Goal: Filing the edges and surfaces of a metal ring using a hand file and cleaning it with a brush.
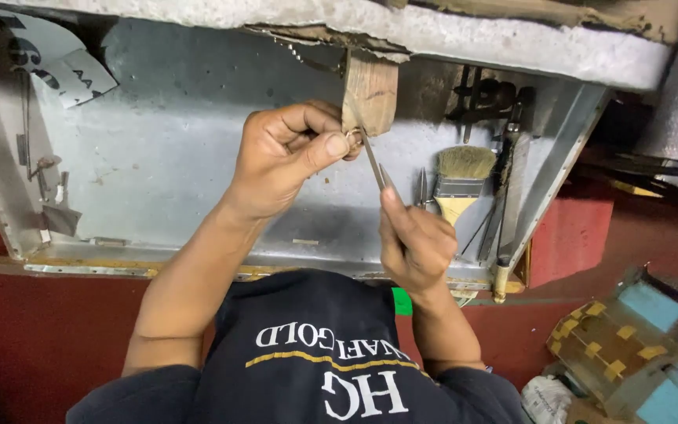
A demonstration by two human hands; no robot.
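Head view: left hand [288, 157] pinches a ring [351, 137] against the wooden peg's [369, 94] edge; right hand [411, 239] grips a file [372, 161].

Left hand [288, 153] raised, grip pinched shut; right hand [413, 243] lower, fingers curled closed.

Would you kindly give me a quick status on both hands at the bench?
Left hand pinches small ring against wooden peg. Right hand holds thin metal tool to it. Nothing blocking.

Tan wood block [369, 90], grey metal tray [158, 157], cream-bristled brush [461, 180].
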